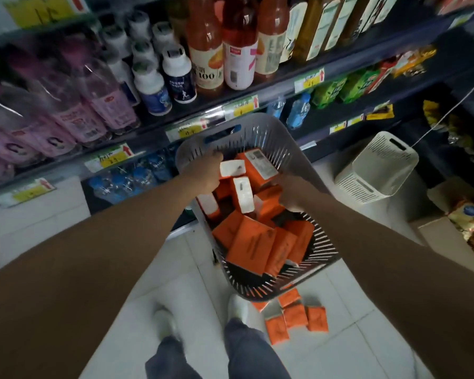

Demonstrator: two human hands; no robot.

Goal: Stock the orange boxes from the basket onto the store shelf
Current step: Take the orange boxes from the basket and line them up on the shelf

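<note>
A grey slatted basket (260, 127) hangs tilted in front of the store shelf (268, 90), heaped with orange boxes (253, 242), some showing white ends. The left hand (203, 173) grips the basket's far left rim, fingers curled over it. The right hand (294, 194) sits at the basket's right rim with fingers curled against a box; whether it holds rim or box I cannot tell. Below the basket's near edge, spilled boxes (296, 315) lie on the floor tiles. Right of the basket stands a white bin (381, 165).

Juice bottles (205, 50) above; white slatted bin (378, 170), seemingly overturned, right.
</note>
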